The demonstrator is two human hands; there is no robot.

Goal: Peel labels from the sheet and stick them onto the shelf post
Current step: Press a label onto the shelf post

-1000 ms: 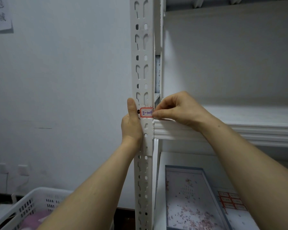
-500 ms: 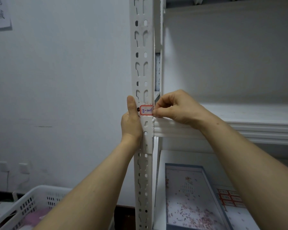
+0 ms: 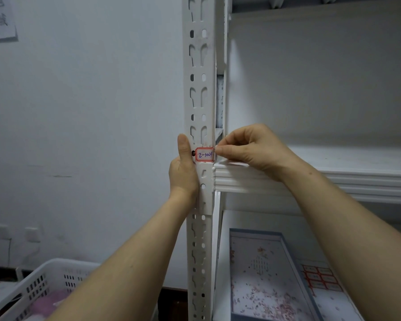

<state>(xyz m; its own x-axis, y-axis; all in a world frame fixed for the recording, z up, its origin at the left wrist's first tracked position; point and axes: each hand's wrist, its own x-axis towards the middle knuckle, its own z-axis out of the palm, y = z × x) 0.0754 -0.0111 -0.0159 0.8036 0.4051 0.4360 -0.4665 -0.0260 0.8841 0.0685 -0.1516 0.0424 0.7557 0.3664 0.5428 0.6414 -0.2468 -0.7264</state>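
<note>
A red-bordered label (image 3: 204,155) with blue handwriting sits on the front face of the white slotted shelf post (image 3: 198,89), just above where the shelf beam (image 3: 287,179) joins it. The left hand (image 3: 183,167) is wrapped around the post's left edge, thumb upright and lying alongside the label's left side, the other fingers hidden behind the metal. The right hand (image 3: 250,147) is curled nearly closed, its thumb and forefinger pinched together at the label's right edge where it meets the post's corner. On the lower shelf, a label sheet (image 3: 322,279) with red-bordered stickers lies beside a shallow blue-rimmed tray (image 3: 285,242). A white perforated basket (image 3: 39,286) stands at lower left.
</note>
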